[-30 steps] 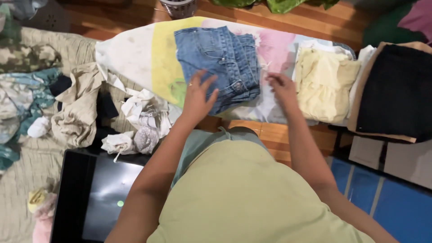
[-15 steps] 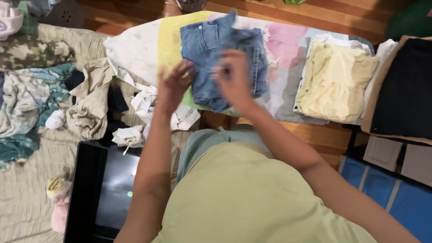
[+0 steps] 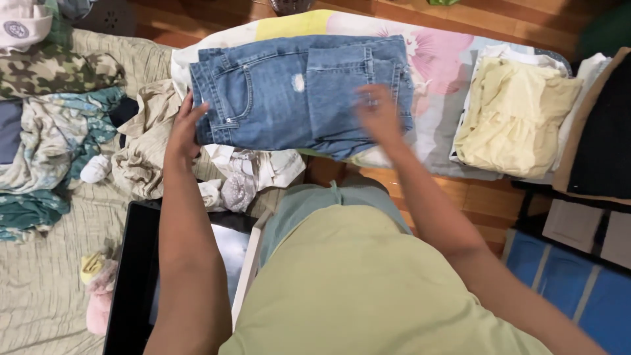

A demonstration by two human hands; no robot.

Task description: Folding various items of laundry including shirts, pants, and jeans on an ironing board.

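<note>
Lying at the far left, a loose heap of unsorted clothes (image 3: 59,118) covered the bed (image 3: 39,283), with a beige garment (image 3: 141,154) crumpled at its right edge and a black tray (image 3: 131,276) near the person's left arm. One pair of blue denim shorts (image 3: 296,92) was spread flat across the ironing board (image 3: 427,125), waistband to the left, probably laid wide so the cloth could be squared and smoothed. The left hand (image 3: 184,128) gripped the shorts at the waistband corner, thumb over the denim edge, seemingly to pin that end in place. The right hand (image 3: 376,113) lay on the right part of the shorts; it was blurred, so I cannot tell whether it was flat or pinching the cloth. Right of it, one folded pale yellow garment (image 3: 513,118) sat on the board's right end, apparently set aside as done. One dark folded garment (image 3: 601,131) lay at the far right edge, and blue storage boxes (image 3: 565,283) stood on the floor below.
</note>
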